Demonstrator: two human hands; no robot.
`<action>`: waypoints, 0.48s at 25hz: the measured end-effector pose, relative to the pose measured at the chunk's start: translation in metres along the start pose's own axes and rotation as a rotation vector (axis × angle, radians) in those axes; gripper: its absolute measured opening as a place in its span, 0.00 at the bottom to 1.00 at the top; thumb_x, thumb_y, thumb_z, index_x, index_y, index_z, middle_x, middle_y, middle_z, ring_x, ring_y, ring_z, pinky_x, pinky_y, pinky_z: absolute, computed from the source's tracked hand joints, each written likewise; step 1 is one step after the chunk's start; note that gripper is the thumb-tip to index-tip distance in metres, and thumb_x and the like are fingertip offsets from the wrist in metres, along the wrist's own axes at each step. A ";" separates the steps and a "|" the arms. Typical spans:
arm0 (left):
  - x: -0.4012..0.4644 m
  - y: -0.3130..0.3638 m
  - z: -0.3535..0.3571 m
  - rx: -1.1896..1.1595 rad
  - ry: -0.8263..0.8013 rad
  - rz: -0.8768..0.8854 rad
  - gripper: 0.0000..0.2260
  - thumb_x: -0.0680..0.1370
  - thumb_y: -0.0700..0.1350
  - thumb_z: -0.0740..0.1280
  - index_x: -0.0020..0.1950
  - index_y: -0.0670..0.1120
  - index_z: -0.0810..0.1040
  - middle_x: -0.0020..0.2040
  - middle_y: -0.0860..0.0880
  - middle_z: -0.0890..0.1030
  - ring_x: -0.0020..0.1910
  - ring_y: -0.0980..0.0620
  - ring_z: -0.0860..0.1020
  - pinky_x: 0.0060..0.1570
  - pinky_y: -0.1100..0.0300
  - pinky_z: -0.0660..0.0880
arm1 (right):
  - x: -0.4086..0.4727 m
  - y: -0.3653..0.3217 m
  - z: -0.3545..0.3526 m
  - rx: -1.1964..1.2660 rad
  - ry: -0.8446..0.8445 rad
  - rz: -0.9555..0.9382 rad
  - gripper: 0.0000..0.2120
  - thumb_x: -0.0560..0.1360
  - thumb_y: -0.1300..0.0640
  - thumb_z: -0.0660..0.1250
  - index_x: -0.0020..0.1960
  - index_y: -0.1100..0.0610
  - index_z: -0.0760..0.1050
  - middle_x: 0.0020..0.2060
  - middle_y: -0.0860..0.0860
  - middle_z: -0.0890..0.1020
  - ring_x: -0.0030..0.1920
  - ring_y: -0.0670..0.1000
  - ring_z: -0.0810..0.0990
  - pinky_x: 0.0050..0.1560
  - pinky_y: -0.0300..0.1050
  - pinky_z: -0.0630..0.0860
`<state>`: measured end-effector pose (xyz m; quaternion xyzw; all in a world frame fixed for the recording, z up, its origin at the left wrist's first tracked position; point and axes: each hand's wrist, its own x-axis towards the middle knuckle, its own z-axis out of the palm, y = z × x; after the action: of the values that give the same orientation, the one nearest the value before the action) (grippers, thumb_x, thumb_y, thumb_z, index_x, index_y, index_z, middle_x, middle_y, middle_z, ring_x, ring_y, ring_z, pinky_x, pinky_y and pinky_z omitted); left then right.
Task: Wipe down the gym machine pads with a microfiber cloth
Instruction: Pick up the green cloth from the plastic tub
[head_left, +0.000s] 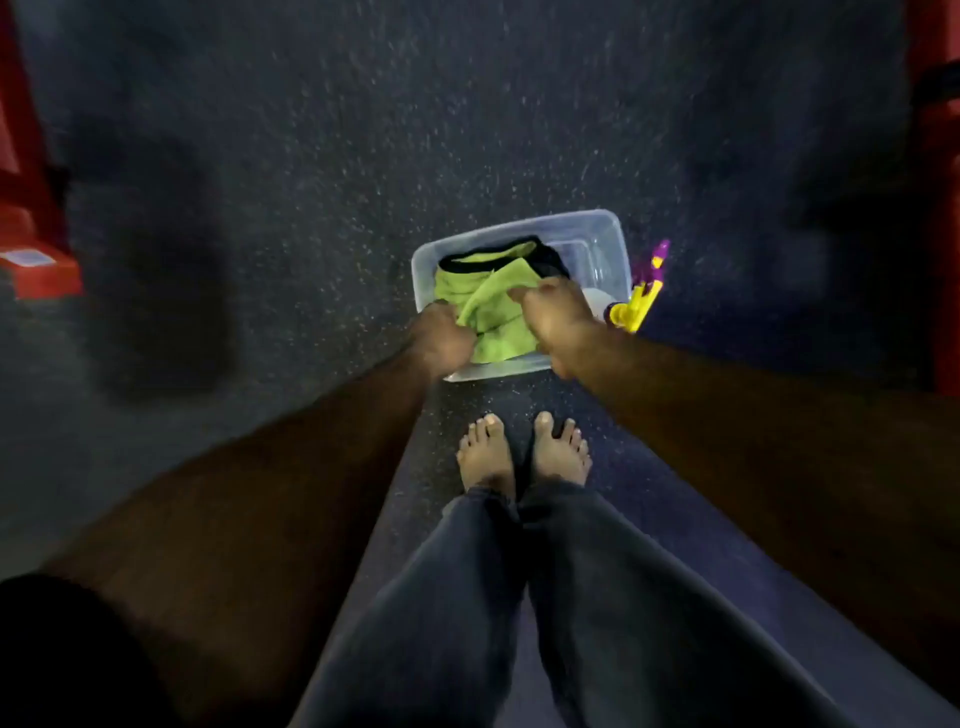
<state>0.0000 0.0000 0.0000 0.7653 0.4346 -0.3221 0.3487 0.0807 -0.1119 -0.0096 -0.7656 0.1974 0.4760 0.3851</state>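
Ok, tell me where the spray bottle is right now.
In the head view the spray bottle stands on the floor just outside the clear bin's right wall, beside the right hand.

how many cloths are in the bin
2 in the bin: a green cloth in front, gripped by both hands, and a black cloth behind it. More may be hidden underneath.

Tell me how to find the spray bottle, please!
Look at the clear plastic tub on the dark speckled floor, ahead of the bare feet. The spray bottle sits just outside the tub's right wall. It alone has a yellow and purple top.
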 end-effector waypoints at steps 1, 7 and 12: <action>0.019 -0.001 0.012 -0.008 -0.030 -0.030 0.18 0.74 0.41 0.70 0.63 0.39 0.75 0.60 0.41 0.80 0.58 0.41 0.79 0.47 0.58 0.73 | 0.022 0.004 0.008 0.057 0.033 0.052 0.31 0.70 0.46 0.72 0.70 0.55 0.70 0.59 0.56 0.80 0.55 0.59 0.79 0.60 0.57 0.78; 0.088 -0.032 0.074 -0.045 -0.072 -0.079 0.21 0.73 0.41 0.71 0.65 0.47 0.76 0.63 0.44 0.79 0.61 0.42 0.78 0.57 0.57 0.74 | 0.077 0.020 0.035 0.172 -0.095 0.200 0.27 0.78 0.50 0.67 0.75 0.47 0.63 0.65 0.53 0.77 0.54 0.60 0.79 0.36 0.62 0.80; 0.007 0.001 0.024 -0.557 0.281 -0.029 0.14 0.69 0.30 0.62 0.37 0.46 0.82 0.40 0.49 0.83 0.43 0.50 0.81 0.46 0.60 0.79 | -0.004 -0.008 -0.003 0.386 -0.015 0.209 0.26 0.75 0.35 0.66 0.62 0.54 0.77 0.55 0.54 0.84 0.50 0.56 0.84 0.36 0.57 0.82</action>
<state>-0.0010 -0.0168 -0.0181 0.6711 0.5611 -0.0863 0.4769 0.0857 -0.1097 -0.0026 -0.6497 0.3602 0.4723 0.4745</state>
